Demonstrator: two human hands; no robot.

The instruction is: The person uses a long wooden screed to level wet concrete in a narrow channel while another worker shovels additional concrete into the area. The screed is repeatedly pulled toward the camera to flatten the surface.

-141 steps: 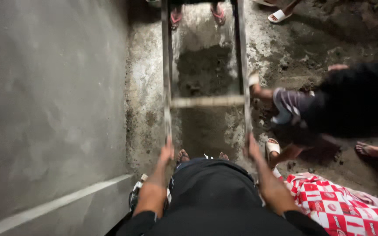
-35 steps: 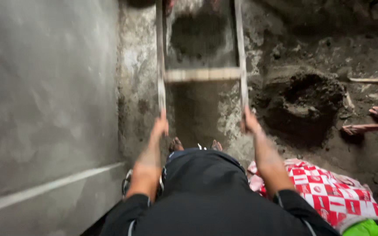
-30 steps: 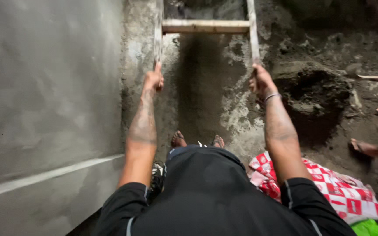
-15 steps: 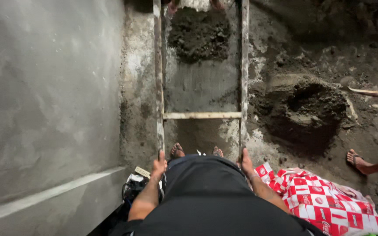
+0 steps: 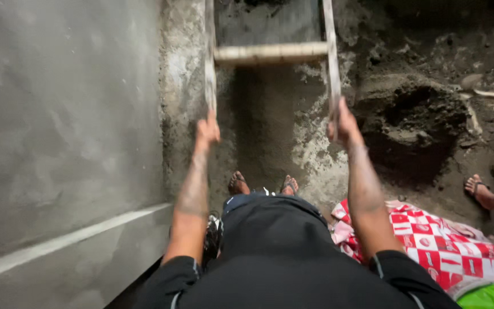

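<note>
A grey plastered wall [image 5: 64, 114] flanks wet ground. Both hands, left hand [image 5: 207, 130] and right hand [image 5: 341, 121], are clenched on the 2 rails of a wooden ladder [image 5: 270, 53]; mortar heap [image 5: 413, 120] sits unspread.

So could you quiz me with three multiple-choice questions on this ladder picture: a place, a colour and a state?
1. Where is the checked cloth? A right of the person's legs B on the wall C on the rung
2. Its colours? A blue and yellow B red and white C all black
3. How are the hands? A hanging free B each on a ladder rail C both on the rung

Answers: A, it lies at lower right; B, its checks show; B, left hand and right hand each grip a rail of the ladder.
</note>
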